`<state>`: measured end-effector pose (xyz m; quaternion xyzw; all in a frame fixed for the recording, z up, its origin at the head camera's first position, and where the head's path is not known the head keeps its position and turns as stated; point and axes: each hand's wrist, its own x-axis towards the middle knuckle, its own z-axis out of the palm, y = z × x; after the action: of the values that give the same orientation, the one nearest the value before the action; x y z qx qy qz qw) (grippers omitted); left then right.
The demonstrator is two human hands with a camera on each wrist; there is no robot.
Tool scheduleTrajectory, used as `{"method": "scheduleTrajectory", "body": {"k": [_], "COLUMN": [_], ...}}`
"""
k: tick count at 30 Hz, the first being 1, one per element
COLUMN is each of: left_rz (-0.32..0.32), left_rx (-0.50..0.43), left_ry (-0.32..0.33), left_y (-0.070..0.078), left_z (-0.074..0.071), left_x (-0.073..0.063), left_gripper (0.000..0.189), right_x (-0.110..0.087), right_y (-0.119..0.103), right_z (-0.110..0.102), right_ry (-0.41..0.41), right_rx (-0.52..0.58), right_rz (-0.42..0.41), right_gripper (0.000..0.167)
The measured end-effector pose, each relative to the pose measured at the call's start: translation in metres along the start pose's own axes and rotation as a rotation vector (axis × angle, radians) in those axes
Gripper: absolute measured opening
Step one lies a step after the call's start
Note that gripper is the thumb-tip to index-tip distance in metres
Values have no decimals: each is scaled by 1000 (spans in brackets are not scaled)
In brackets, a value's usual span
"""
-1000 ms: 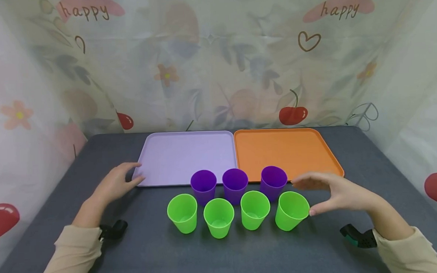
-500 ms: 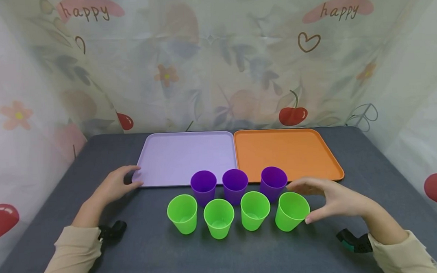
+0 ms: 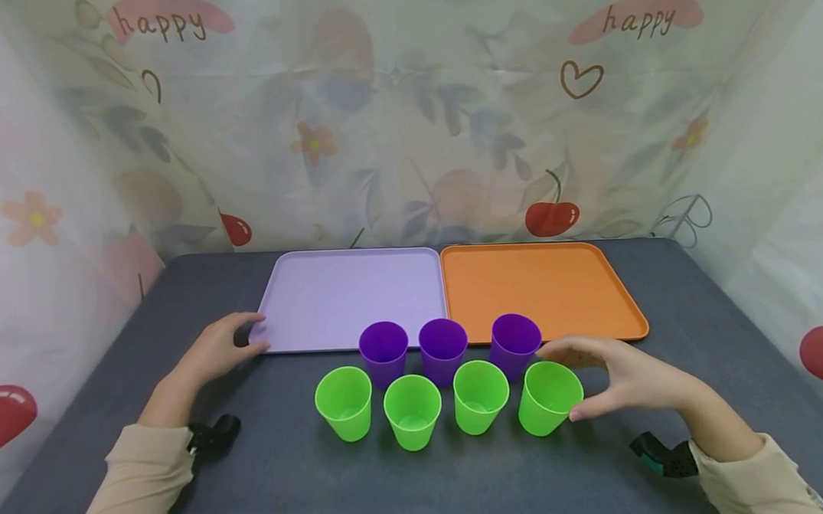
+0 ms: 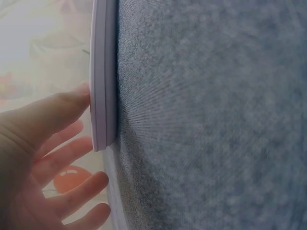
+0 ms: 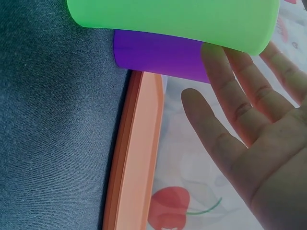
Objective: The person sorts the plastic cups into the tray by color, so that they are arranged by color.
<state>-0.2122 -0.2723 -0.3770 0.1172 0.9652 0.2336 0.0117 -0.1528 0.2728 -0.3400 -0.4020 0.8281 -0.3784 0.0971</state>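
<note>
In the head view my left hand [image 3: 215,346] is at the left edge of the lavender tray [image 3: 351,299]. In the left wrist view its thumb meets the tray rim [image 4: 100,91], and the other fingers spread loosely beside the corner. My right hand [image 3: 626,374] is beside the rightmost green cup [image 3: 550,396], fingers extended behind it and thumb at its near side. The right wrist view has those fingers right by the green cup's wall [image 5: 172,14], a purple cup [image 5: 163,55] beyond. All cups stand upright, mouths up.
More green cups [image 3: 413,414] line the front row, with purple cups [image 3: 443,351] behind them. An orange tray [image 3: 537,290] adjoins the lavender one. The dark grey table [image 3: 394,495] ends at a patterned curtain [image 3: 393,150].
My right hand has moved left and slightly nearer me, its fingers now behind the rightmost green cup's rim. My left hand has shifted only slightly at the lavender tray. The cups have stayed put.
</note>
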Motion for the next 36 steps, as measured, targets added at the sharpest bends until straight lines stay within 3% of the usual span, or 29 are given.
{"method": "scheduleTrajectory", "body": {"k": [8,23,36], "left_rz": [-5,-26,-50], "left_rx": [-11,-73,-86], "left_ry": [12,-23,-46], "left_y": [-1,-6,-4], "left_z": [1,2,0], "left_x": [1,3,4], "left_gripper": [51,52,53], "right_x": [0,0,11], "right_y": [-3,-25,-45], "right_z": [-2,-21,-43], "right_ry": [15,15,3], "right_rx": [-54,-121,-148], "right_rz": [18,19,-91], "right_gripper": [64,61,65]}}
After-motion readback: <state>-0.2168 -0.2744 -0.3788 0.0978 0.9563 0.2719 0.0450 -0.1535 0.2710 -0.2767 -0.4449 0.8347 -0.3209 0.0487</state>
